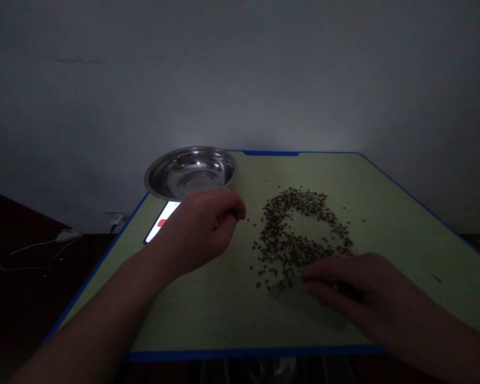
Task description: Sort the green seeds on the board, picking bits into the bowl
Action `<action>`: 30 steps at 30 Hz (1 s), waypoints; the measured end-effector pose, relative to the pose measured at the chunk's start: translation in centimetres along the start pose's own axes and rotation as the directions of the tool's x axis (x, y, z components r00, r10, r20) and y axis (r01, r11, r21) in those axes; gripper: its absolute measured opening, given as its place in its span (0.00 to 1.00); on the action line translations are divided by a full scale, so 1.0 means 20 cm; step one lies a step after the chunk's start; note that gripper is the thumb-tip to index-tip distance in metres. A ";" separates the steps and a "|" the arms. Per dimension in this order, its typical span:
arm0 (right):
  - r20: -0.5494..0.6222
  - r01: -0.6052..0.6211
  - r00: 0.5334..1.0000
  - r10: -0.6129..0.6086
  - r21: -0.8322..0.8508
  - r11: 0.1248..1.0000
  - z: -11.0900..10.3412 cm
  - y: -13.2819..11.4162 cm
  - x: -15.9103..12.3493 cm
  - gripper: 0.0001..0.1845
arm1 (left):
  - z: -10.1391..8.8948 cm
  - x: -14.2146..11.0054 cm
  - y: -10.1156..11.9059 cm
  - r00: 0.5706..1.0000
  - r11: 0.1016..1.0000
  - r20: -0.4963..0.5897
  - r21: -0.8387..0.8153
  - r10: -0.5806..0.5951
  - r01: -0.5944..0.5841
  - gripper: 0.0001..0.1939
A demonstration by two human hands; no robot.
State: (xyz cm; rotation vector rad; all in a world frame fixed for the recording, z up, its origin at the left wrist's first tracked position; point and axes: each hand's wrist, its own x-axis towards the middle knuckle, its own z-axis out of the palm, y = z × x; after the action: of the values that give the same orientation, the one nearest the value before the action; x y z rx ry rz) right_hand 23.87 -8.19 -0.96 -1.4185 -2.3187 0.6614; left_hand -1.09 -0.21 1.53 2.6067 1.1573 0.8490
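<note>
Small dark grains, maybe beans or seeds (272,229), lie scattered in a rough ring on the pale green tabletop (208,320). At the near edge of the grains, my right hand (352,290) is low over the table with thumb and forefinger pinched together. Its fingertips are dim and blurred, so what is between them cannot be made out. My left hand (208,221) is raised left of the grains, its fingers curled closed. Whatever it may hold is hidden inside the fingers. Just behind the left hand stands a wide shiny metal bowl (192,181), with no contents visible.
A phone with a lit screen (159,224) lies under the bowl's near side, partly covered by my left wrist. Blue edging (240,353) runs round the table. A plain wall (264,80) rises behind. White cables (66,234) hang at the left. The room is dim.
</note>
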 end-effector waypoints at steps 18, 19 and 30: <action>-0.272 -0.106 0.962 -0.023 -0.450 0.887 -0.17 0.25 0.19 0.17 | 0.00 0.00 0.00 1.000 1.000 0.002 -0.012 0.000 0.000 0.11; -0.291 -0.108 0.957 -0.024 -0.431 0.896 -0.20 0.26 0.20 0.17 | 0.00 0.00 -0.01 1.000 1.000 0.004 -0.010 0.004 -0.004 0.11; -0.345 -0.206 0.938 -0.045 -0.654 0.728 -0.28 0.36 0.39 0.17 | -0.01 -0.01 -0.02 0.999 1.000 0.029 0.011 -0.021 0.021 0.11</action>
State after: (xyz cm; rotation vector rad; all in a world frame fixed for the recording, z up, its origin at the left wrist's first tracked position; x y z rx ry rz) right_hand 28.63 2.78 0.05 -1.7553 -2.3021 -0.4851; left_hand -1.45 -0.14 1.42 2.6017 1.1826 0.8007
